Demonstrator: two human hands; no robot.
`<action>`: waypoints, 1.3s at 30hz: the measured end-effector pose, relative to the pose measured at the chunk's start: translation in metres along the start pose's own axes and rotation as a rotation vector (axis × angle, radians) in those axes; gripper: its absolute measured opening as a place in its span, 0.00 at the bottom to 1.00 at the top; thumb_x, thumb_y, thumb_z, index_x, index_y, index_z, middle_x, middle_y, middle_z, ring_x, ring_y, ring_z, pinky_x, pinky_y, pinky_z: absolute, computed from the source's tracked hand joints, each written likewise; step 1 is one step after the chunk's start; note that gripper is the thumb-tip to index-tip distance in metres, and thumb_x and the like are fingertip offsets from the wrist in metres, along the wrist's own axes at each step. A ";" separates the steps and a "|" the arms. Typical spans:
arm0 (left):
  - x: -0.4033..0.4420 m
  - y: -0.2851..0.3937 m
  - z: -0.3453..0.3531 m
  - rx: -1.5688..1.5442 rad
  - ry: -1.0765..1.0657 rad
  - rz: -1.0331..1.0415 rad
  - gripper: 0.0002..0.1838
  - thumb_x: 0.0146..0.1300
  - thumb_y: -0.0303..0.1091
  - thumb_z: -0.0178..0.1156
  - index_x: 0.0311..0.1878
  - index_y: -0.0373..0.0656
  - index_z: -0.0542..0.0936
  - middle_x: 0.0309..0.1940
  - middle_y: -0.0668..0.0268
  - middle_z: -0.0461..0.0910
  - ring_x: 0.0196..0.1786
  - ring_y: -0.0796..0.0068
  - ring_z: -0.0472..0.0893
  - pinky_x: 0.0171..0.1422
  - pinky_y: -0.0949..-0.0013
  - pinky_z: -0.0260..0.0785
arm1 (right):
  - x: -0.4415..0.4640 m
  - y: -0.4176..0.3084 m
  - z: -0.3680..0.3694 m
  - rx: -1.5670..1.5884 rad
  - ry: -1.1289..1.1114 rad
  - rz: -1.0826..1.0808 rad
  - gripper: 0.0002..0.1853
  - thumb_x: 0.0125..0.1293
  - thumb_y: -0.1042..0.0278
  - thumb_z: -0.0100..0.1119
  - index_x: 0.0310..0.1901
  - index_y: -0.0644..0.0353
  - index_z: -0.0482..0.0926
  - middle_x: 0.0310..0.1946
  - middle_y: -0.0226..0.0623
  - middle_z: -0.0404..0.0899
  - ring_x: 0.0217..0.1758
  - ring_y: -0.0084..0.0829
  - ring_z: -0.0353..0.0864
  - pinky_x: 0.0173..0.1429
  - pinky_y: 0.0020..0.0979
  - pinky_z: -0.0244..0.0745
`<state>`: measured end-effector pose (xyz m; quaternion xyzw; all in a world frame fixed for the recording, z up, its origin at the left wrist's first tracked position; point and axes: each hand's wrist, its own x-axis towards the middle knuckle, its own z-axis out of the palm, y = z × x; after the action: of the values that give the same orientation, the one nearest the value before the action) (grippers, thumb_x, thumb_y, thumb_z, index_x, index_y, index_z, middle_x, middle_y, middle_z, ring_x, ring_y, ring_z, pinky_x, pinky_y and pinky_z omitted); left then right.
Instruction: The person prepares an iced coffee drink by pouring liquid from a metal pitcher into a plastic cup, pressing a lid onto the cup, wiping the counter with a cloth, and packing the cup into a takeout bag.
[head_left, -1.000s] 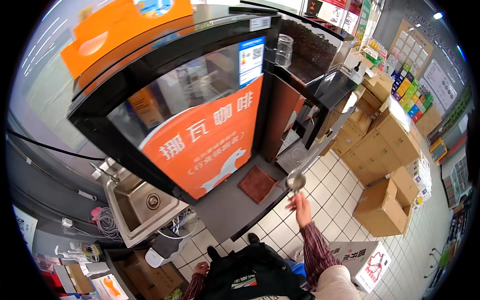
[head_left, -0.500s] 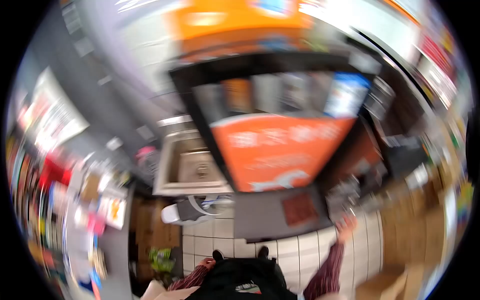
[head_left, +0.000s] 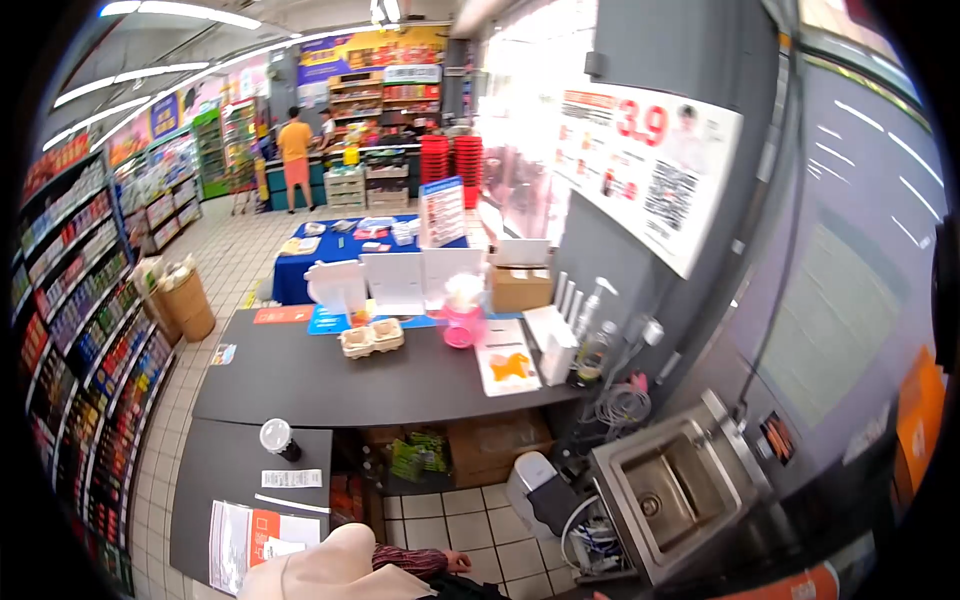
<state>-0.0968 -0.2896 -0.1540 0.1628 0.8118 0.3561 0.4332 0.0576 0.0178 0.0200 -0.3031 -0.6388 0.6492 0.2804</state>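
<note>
My left hand (head_left: 457, 562) hangs low by my body at the bottom of the view, below a striped dark-red sleeve (head_left: 412, 560). Its fingers look loosely apart and hold nothing. Floor tiles lie beneath it. To its left is a grey counter (head_left: 360, 380) with a lidded dark cup (head_left: 280, 438), a white label strip (head_left: 291, 478) and an orange-and-white printed sheet (head_left: 250, 538). My right hand is not visible, except perhaps as a tiny sliver at the bottom edge.
A steel sink (head_left: 680, 485) stands at right, near a white bin (head_left: 532, 485). The counter's far part bears an egg-carton-like cup tray (head_left: 371, 339), a pink container (head_left: 462, 322) and pump bottles (head_left: 592, 310). Shelves (head_left: 90, 350) line the left; a person (head_left: 295, 155) stands far back.
My view has swung left from the blurred orange sign and sink to the counter and shop. My right hand, stretched out before, has dropped out of clear sight.
</note>
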 end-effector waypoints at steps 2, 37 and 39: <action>-0.002 -0.030 -0.027 -0.026 0.200 -0.061 0.25 0.59 0.59 0.60 0.54 0.56 0.82 0.45 0.64 0.85 0.48 0.62 0.84 0.54 0.63 0.75 | 0.033 -0.019 0.069 -0.233 -0.208 -0.047 0.18 0.76 0.55 0.47 0.49 0.62 0.78 0.35 0.37 0.80 0.38 0.28 0.76 0.45 0.31 0.73; -0.243 -0.098 -0.303 0.327 1.759 -1.032 0.06 0.60 0.40 0.60 0.38 0.52 0.83 0.47 0.69 0.77 0.57 0.62 0.72 0.60 0.52 0.60 | 0.076 -0.042 0.537 -0.556 -1.774 -0.399 0.06 0.67 0.68 0.58 0.39 0.59 0.81 0.32 0.37 0.79 0.32 0.35 0.80 0.37 0.30 0.73; -0.235 -0.133 -0.288 0.446 1.736 -1.066 0.06 0.60 0.40 0.60 0.38 0.53 0.83 0.46 0.69 0.77 0.57 0.63 0.72 0.60 0.52 0.60 | 0.076 -0.037 0.539 -0.578 -1.772 -0.345 0.06 0.67 0.68 0.58 0.39 0.58 0.81 0.32 0.37 0.79 0.32 0.36 0.80 0.37 0.31 0.73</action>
<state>-0.1923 -0.6418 -0.0047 -0.4523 0.8583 -0.0448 -0.2382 -0.3986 -0.2798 0.0542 0.3409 -0.7911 0.4096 -0.3003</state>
